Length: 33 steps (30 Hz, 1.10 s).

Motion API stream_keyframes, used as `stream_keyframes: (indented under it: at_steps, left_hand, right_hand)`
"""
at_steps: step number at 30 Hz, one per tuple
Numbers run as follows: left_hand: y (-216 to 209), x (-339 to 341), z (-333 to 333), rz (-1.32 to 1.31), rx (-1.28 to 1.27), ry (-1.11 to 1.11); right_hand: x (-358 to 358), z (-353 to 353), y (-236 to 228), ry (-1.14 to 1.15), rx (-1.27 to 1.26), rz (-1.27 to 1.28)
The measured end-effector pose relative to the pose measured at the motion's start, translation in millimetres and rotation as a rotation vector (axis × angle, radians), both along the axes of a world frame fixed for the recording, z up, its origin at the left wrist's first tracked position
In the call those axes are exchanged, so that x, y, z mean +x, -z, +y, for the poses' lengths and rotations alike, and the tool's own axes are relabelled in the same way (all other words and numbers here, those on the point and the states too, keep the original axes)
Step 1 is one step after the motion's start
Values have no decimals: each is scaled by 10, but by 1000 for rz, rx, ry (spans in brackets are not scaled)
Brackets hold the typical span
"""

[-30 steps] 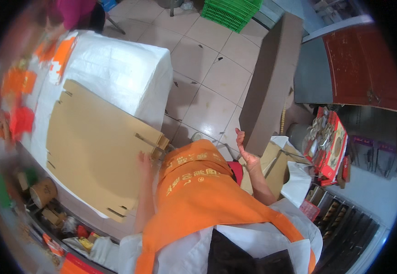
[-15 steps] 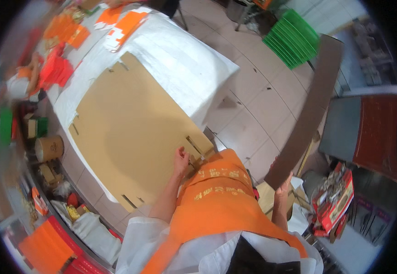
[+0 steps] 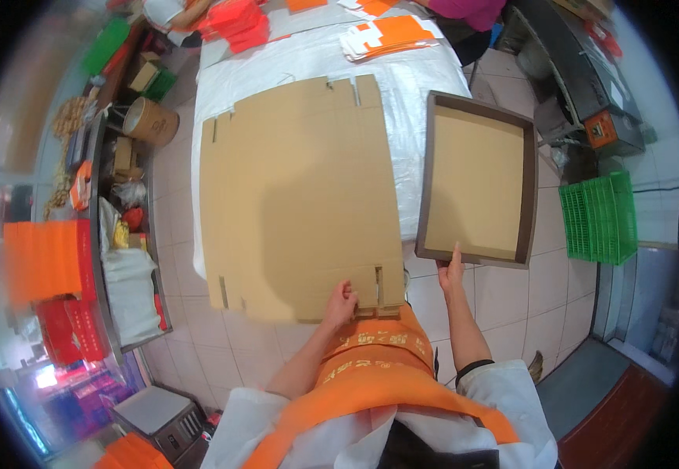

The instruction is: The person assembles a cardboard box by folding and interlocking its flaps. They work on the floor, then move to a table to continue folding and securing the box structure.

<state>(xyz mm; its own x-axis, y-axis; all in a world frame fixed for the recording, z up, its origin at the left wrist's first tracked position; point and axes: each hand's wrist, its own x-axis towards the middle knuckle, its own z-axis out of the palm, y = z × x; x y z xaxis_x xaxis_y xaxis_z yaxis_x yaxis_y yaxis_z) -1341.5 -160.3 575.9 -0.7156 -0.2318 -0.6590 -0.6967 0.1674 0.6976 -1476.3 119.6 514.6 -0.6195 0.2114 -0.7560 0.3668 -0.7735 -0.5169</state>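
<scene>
A shallow, dark-brown-walled cardboard box tray (image 3: 476,180), its tan inside facing up, is held out at the right by my right hand (image 3: 450,270). Its thumb lies over the near wall and the other fingers are under it. A large flat cardboard sheet (image 3: 300,180) with slots and notched edges covers much of the white-covered table. My left hand (image 3: 343,303) rests at the sheet's near right part, beside a slot, with fingers curled and nothing visible in them. The sheet's near edge meets my orange apron (image 3: 378,352).
Stacked green crates (image 3: 599,217) stand on the floor at the right. Orange-and-white folded pieces (image 3: 390,37) and red bags (image 3: 234,23) lie at the table's far end, near other people. A cluttered shelf (image 3: 128,234) runs along the left, with a scale (image 3: 156,414) nearer me.
The view has turned right, toward squarely facing the table. The box tray, seen edge-on before, now shows its inside and lies beside the sheet's right edge. My left hand stays on the sheet.
</scene>
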Motion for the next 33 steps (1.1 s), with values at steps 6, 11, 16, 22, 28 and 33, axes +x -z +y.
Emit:
stream_keyframes:
  at_steps: [6,11,16,22,28,33]
  left_hand:
    - [104,247,-1188,130,-445,-287]
    - [123,41,-2989,140,-1006,-198]
    - [207,-361,-4141,-146,-860,-273]
    - [92,-193,-4662,-48,-560,-223]
    - [220,225,-4863,75,-565,-293]
    - [356,335,-4856,50,-814,-182]
  right_hand:
    - [644,-358,-194,-693,292,-237]
    - [375,-1022,-143,-1058,761,24]
    - [-13,-1424,-266,-923,927,-64]
    - [245,-1990,-559,-863,1099,-61]
    - [405,-2421,-539,-922,1201,-171]
    - [417,-2585,-352,-807,1478,190]
